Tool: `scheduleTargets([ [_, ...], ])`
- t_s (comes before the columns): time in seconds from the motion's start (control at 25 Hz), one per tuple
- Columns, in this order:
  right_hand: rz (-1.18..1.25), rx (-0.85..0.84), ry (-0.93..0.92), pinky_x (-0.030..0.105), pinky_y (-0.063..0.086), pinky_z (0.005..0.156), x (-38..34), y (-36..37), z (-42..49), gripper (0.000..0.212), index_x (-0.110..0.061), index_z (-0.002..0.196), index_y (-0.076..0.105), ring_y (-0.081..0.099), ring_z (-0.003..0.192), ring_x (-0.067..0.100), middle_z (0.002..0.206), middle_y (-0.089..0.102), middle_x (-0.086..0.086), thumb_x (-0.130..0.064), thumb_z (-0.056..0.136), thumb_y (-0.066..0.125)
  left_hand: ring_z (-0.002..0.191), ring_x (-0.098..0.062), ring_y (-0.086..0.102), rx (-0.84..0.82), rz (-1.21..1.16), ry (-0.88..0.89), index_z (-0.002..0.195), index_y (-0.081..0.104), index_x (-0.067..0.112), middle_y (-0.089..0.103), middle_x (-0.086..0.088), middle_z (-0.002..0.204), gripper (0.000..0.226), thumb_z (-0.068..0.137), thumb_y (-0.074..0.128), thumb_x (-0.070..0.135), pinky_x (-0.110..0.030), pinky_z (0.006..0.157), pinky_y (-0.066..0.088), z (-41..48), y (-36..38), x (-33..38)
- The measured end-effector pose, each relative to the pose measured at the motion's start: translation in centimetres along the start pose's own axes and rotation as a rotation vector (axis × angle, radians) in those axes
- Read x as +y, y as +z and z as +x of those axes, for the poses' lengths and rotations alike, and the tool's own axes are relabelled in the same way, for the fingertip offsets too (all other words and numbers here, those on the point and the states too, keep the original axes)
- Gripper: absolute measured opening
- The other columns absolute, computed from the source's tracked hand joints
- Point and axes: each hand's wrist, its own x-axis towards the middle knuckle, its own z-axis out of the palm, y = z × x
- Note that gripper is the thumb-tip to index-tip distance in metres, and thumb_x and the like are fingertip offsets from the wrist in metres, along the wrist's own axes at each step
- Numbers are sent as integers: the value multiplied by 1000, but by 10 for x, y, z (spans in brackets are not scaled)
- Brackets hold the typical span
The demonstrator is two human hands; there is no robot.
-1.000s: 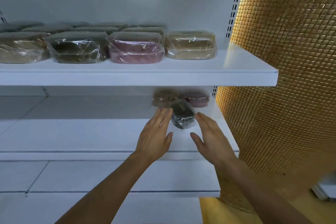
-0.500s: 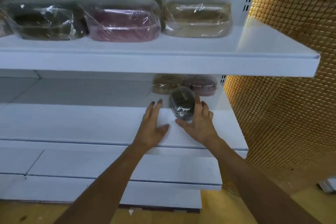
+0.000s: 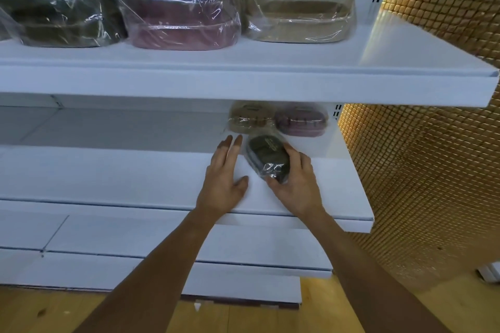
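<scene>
A small dark green pouch [image 3: 266, 155] wrapped in clear plastic sits on the middle white shelf [image 3: 135, 178]. My right hand [image 3: 296, 184] grips it from the right, thumb under its near end and fingers along its far side. My left hand [image 3: 226, 178] lies flat on the shelf just left of the pouch, fingers straight, not touching it. Behind the pouch stand a tan wrapped pouch [image 3: 250, 117] and a maroon wrapped pouch [image 3: 301, 120], side by side at the back of the shelf.
The upper shelf [image 3: 243, 81] overhangs my hands and carries larger wrapped bags: dark green [image 3: 59, 19], maroon [image 3: 181, 19], tan [image 3: 300, 12]. A gold mosaic wall [image 3: 433, 170] closes the right side. Lower shelves and a wooden floor [image 3: 243, 316] lie below.
My right hand closed in from the right and took hold of the dark green pouch. My left hand settled flat on the shelf beside it. The camera moved closer and lower.
</scene>
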Motion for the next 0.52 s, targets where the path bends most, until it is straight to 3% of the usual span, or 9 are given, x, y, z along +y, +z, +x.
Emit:
scheduleTargets([
  [0.16, 106, -242, -63, 35, 38, 112, 12, -28, -14, 85, -37, 151, 25, 29, 133, 18, 145, 26, 0, -23, 83, 74, 152, -14, 11, -97, 4, 115, 156, 17, 36, 6, 12, 165, 92, 84, 73, 42, -42, 117, 33, -6, -2, 3],
  [0.24, 117, -272, -72, 36, 37, 113, 10, -38, -24, 82, -38, 151, 25, 25, 133, 16, 146, 22, -4, -9, 87, 66, 147, -9, 24, -121, -39, 143, 154, 27, 37, 12, 16, 163, 87, 82, 75, 46, -31, 112, 40, -11, -5, 6],
  [0.32, 104, -266, -59, 34, 35, 114, 6, -42, -31, 82, -36, 152, 24, 24, 136, 17, 149, 22, -4, 1, 87, 57, 141, -8, 32, -88, -76, 133, 152, 33, 36, 23, 14, 159, 84, 81, 77, 44, -30, 109, 44, -22, -5, 9],
  [0.4, 32, -251, -54, 35, 33, 115, -3, -43, -39, 84, -33, 153, 20, 22, 141, 21, 155, 19, -1, 4, 87, 54, 138, -8, 34, -70, -82, 79, 153, 30, 33, 27, 11, 155, 86, 82, 77, 41, -29, 108, 45, -34, -6, 14],
  [0.52, -167, -272, -23, 41, 34, 113, -20, -42, -53, 92, -29, 156, 7, 15, 145, 28, 161, 8, 5, -8, 86, 63, 134, -12, 37, -105, -29, 23, 155, 22, 29, 27, 5, 151, 92, 83, 78, 37, -27, 105, 44, -42, -13, 22],
])
